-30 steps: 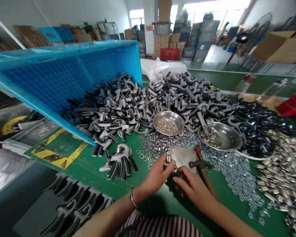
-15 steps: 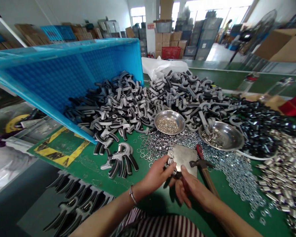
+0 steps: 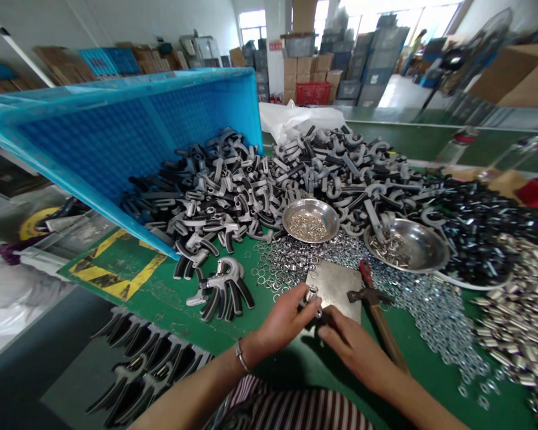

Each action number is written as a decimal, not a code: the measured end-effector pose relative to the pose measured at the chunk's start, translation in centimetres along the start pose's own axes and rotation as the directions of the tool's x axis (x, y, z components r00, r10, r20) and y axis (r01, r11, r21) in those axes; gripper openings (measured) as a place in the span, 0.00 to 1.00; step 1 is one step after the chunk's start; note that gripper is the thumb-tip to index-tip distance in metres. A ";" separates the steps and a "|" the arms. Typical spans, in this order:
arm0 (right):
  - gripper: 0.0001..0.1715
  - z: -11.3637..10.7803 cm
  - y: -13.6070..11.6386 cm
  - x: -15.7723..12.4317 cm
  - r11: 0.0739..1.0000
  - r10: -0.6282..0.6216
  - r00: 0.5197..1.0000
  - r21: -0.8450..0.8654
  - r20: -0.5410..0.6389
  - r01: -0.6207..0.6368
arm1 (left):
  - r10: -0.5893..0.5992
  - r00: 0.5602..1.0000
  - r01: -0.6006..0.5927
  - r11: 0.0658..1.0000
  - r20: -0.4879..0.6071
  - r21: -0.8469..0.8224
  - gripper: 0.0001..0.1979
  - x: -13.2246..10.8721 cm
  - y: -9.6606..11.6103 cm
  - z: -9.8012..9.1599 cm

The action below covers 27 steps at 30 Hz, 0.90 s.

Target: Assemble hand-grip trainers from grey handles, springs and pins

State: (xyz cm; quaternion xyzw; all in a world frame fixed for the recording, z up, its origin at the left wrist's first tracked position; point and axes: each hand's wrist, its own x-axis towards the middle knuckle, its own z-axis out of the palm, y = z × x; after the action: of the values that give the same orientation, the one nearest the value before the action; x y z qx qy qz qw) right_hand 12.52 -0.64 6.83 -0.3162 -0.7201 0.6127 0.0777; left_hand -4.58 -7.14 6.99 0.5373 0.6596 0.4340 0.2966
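My left hand (image 3: 284, 319) and my right hand (image 3: 345, 343) meet just above the near edge of a dented steel plate (image 3: 336, 286). Between their fingers is a small silver threaded metal fitting (image 3: 312, 297), with a dark part under it that my right fingers partly hide. To the right of the plate lies a hammer (image 3: 371, 295) with a red grip and a wooden handle. Left of my left hand sits a small group of assembled hand grip exercisers (image 3: 219, 292).
A blue plastic crate (image 3: 116, 131) lies tipped, spilling a large heap of grey-black grip handles (image 3: 215, 197). Two steel dishes (image 3: 311, 220) (image 3: 406, 246) hold small parts. Loose rings (image 3: 278, 266), nuts (image 3: 439, 322) and metal sleeves (image 3: 520, 322) cover the green bench.
My right hand has drawn in from spread fingers to a closer hold at the fitting. The camera view has shifted slightly.
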 end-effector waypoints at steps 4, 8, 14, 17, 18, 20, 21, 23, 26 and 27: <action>0.35 0.0 0.2 -0.1 0.999 0.035 0.999 -0.024 0.041 -0.034 | 0.056 0.998 -0.060 0.990 -0.030 -0.128 0.11 0.0 0.3 0.2; 0.40 -0.3 0.1 -0.2 0.998 0.055 0.983 -0.036 0.175 -0.050 | 0.242 0.970 -0.236 0.963 0.032 -0.130 0.07 0.1 0.7 0.2; 0.32 -0.7 0.7 -0.1 0.992 -0.025 0.997 0.122 0.076 0.015 | 0.148 0.987 -0.157 0.976 -0.065 -0.151 0.08 0.0 0.5 1.1; 0.39 -0.7 1.0 -0.4 0.914 0.034 0.934 0.367 0.355 -0.173 | 0.245 0.969 -0.241 0.965 0.033 -0.102 0.07 -0.2 0.9 1.2; 0.36 -0.8 0.9 -0.4 0.936 0.037 0.958 0.325 0.286 -0.133 | 0.227 0.973 -0.223 0.971 0.034 -0.086 0.07 -0.1 1.0 1.3; 0.28 -0.9 0.7 -0.4 0.987 0.007 1.000 0.160 0.023 -0.010 | 0.122 0.991 -0.125 0.990 -0.056 -0.063 0.09 0.0 1.1 1.7; 0.26 -0.9 0.6 -0.3 0.994 -0.008 0.998 0.106 -0.063 0.014 | 0.072 0.991 -0.079 0.995 -0.115 -0.057 0.10 0.1 1.1 2.0; 0.26 -0.7 0.4 -0.2 0.992 0.018 0.997 0.128 -0.076 -0.008 | 0.055 0.984 -0.063 0.997 -0.167 -0.038 0.10 0.3 1.1 2.4; 0.33 -0.6 0.1 -0.1 0.961 0.106 0.985 0.242 0.136 -0.137 | 0.198 0.976 -0.199 0.980 -0.087 -0.002 0.07 0.6 1.1 2.5; 0.35 -0.7 -0.1 -0.1 0.968 0.107 0.982 0.211 0.153 -0.138 | 0.227 0.972 -0.227 0.974 -0.068 0.001 0.07 0.6 1.1 2.6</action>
State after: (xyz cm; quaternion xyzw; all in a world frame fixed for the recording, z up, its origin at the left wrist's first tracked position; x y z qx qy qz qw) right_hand 12.94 -0.17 7.10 -0.3055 -0.6305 0.7132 0.0232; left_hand -2.06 -5.83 6.86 0.5931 0.6019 0.4853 0.2246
